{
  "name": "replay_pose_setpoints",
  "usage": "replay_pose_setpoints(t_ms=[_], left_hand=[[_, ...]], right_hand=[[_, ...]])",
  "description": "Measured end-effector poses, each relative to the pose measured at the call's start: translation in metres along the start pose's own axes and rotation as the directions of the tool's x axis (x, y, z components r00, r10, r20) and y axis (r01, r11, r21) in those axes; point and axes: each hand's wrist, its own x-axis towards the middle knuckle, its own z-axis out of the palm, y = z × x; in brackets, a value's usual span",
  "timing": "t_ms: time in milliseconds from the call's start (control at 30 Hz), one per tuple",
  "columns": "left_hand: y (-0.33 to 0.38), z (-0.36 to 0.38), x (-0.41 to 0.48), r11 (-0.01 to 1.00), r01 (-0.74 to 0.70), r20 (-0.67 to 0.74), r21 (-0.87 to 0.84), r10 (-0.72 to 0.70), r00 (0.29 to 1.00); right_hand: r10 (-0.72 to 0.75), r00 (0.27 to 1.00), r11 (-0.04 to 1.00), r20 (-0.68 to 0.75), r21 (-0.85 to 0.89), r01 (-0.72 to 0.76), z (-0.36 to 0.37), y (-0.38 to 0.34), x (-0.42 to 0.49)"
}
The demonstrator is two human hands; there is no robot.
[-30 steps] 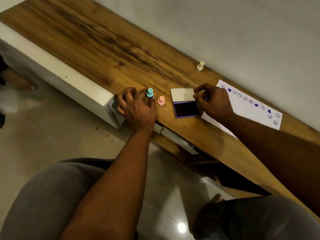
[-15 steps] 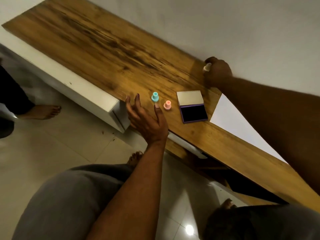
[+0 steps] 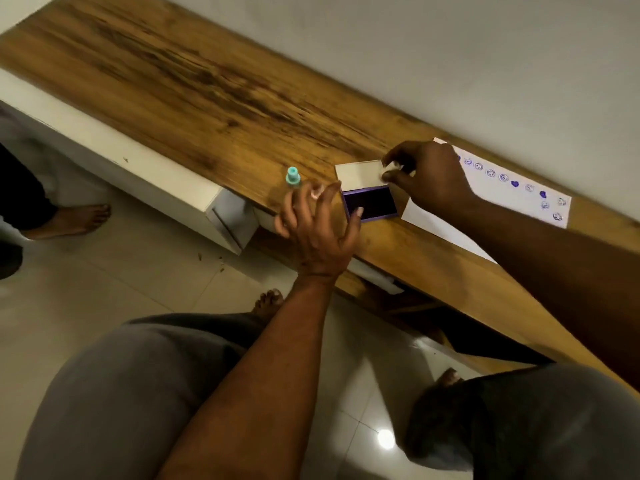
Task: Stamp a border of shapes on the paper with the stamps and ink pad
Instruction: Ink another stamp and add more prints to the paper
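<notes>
An open purple ink pad (image 3: 370, 204) lies on the wooden table (image 3: 207, 98), its pale lid (image 3: 358, 174) folded back. My right hand (image 3: 429, 178) pinches a small cream stamp (image 3: 389, 168) just over the lid's right end. To its right is the white paper (image 3: 519, 195), with blue faces and hearts stamped along its far edge. My left hand (image 3: 318, 226) hovers with spread fingers over the pad's front left corner and holds nothing. A pink stamp (image 3: 316, 192) peeks out between its fingers. A teal stamp (image 3: 292, 176) stands upright just left of that hand.
A grey wall runs along the table's far edge. A white cabinet (image 3: 221, 216) juts out below the table's near edge at left. Another person's bare foot (image 3: 69, 220) rests on the tiled floor at far left. My knees fill the bottom.
My right hand came back from the table's far edge with the cream stamp and now holds it over the ink pad lid. My left hand shifted right, over the pink stamp.
</notes>
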Motion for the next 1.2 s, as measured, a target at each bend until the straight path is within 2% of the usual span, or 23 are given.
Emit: replay_pose_setpoints(t_ms=[67, 267, 533, 633, 700, 800, 1000, 1200], left_hand=[[0.002, -0.002, -0.005, 0.998, -0.061, 0.035, 0.033, 0.060, 0.998], [-0.004, -0.014, -0.007, 0.993, -0.107, 0.052, 0.039, 0.105, 0.993], [-0.014, -0.013, -0.012, 0.994, -0.102, 0.090, 0.034, 0.099, 0.991], [-0.013, -0.010, -0.016, 0.997, -0.076, 0.087, 0.026, 0.073, 0.993], [-0.013, -0.008, -0.018, 0.998, -0.061, 0.082, 0.014, 0.059, 0.995], [-0.015, -0.006, -0.020, 0.998, -0.058, 0.066, 0.012, 0.057, 0.996], [-0.017, -0.006, -0.020, 0.999, -0.032, 0.067, 0.004, 0.032, 0.997], [-0.019, -0.009, -0.023, 1.000, 0.000, 0.091, -0.012, 0.001, 0.996]], right_hand=[[-0.043, 0.999, 0.999, 0.034, 0.027, 0.042, 0.002, -0.010, -0.019], [-0.088, 0.989, 0.996, 0.115, 0.032, 0.085, 0.018, -0.028, -0.042], [-0.106, 0.982, 0.993, 0.155, 0.076, 0.095, 0.030, -0.028, -0.040], [-0.112, 0.984, 0.988, 0.136, -0.088, 0.124, 0.028, -0.026, -0.037], [-0.095, 0.975, 0.972, 0.202, -0.191, 0.134, 0.029, -0.027, -0.036], [-0.071, 0.952, 0.971, 0.297, -0.197, 0.134, 0.030, -0.032, -0.036], [-0.038, 0.914, 0.921, 0.403, -0.341, 0.188, 0.040, -0.034, -0.037], [-0.104, 0.902, 0.916, 0.418, -0.314, 0.251, 0.045, -0.038, -0.035]])
